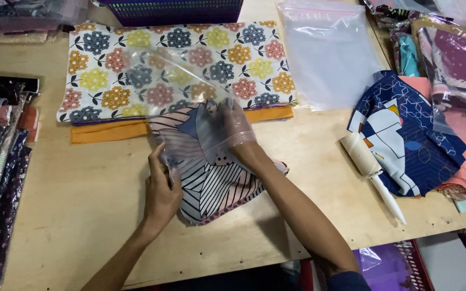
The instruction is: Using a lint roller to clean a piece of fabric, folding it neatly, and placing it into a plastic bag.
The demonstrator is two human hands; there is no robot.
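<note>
Gripping the open edge of a clear plastic bag between thumb and fingers, the left hand holds it at the front of the wooden table, while the right hand sits inside it, flat over a folded striped patterned cloth that is half in and half out. I judge 2 risks: the thin film could tear at the mouth if the cloth bunches there, or the fold could slip apart, since the right hand presses rather than clasps.

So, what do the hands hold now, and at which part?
The left hand grips the clear plastic bag at its open edge. The right hand is inside the bag, on the striped folded cloth.
</note>
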